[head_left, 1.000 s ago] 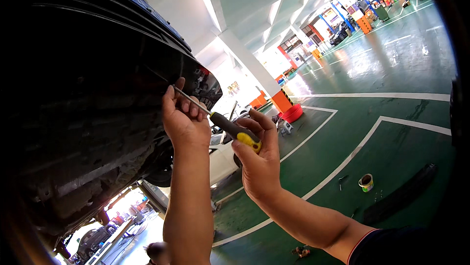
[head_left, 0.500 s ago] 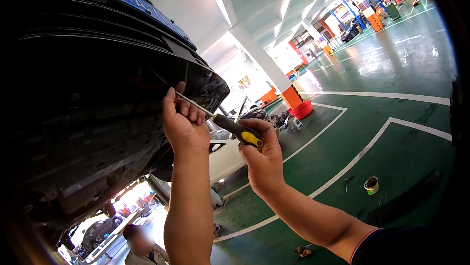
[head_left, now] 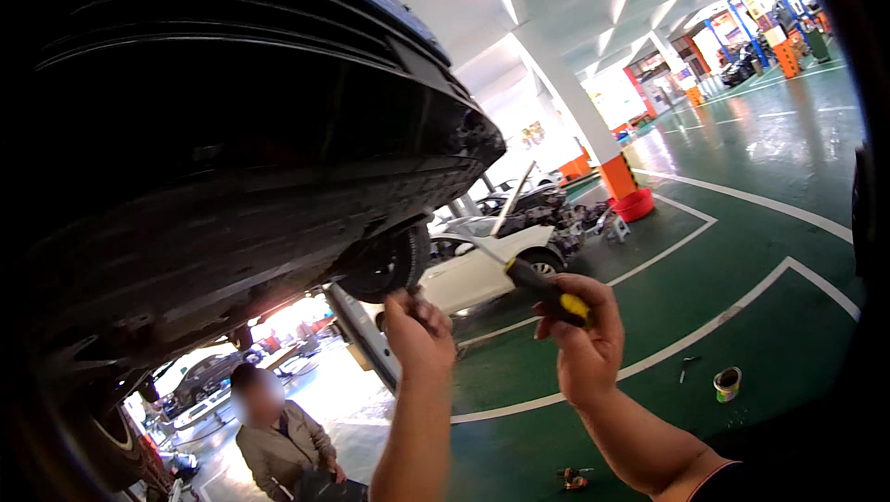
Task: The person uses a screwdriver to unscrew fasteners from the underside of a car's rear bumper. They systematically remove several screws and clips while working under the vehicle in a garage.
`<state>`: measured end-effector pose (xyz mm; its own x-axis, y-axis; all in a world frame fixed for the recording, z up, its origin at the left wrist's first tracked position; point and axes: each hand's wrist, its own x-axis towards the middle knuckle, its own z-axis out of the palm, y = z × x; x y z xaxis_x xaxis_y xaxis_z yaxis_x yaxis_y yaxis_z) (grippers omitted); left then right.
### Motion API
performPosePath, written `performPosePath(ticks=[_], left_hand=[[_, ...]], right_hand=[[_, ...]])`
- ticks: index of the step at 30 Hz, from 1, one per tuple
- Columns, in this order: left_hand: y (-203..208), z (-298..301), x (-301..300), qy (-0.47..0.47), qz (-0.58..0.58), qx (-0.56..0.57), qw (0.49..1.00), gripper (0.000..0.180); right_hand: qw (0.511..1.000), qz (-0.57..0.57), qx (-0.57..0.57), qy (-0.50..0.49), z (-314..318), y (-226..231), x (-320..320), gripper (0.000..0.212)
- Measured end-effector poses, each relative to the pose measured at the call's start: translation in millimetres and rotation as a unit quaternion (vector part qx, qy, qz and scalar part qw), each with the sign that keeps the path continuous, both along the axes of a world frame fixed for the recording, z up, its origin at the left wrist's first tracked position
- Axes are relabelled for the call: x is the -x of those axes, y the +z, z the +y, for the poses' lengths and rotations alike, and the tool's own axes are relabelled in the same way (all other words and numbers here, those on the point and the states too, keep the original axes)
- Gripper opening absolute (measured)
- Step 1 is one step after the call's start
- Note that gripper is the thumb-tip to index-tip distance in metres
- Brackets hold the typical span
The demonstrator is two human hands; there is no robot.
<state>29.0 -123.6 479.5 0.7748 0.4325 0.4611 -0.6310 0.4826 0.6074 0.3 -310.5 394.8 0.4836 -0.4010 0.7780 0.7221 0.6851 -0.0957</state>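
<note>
Standing under raised car (head_left: 232, 177) | right hand (head_left: 584, 354): grip closed on screwdriver (head_left: 538, 284), tip off underbody | left hand (head_left: 419, 330): fingers pinched, content unclear | work seemingly unfinished

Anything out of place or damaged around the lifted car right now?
The black underside panel looks scuffed and dusty, though damage is too dark to judge. On the green floor a small tin and loose tools lie scattered. The right hand holds a screwdriver.

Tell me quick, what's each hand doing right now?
Left hand: closed, pinching something small I cannot make out.
Right hand: closed around a screwdriver with a black and yellow handle.
</note>
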Motion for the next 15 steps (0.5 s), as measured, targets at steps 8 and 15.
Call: performPosePath(ticks=[8, 15], left_hand=[[46.4, 18.9, 75.8, -0.057, 0.000, -0.048, 0.997, 0.029], [126.9, -51.9, 181.7, -0.123, -0.189, -0.306, 0.925, 0.031]], right_hand=[[0.983, -0.127, 0.026, -0.129, 12.6, 37.2, 61.7, 0.042], [0.977, -0.128, 0.009, -0.169, 40.6, 53.4, 109.6, 0.040]])
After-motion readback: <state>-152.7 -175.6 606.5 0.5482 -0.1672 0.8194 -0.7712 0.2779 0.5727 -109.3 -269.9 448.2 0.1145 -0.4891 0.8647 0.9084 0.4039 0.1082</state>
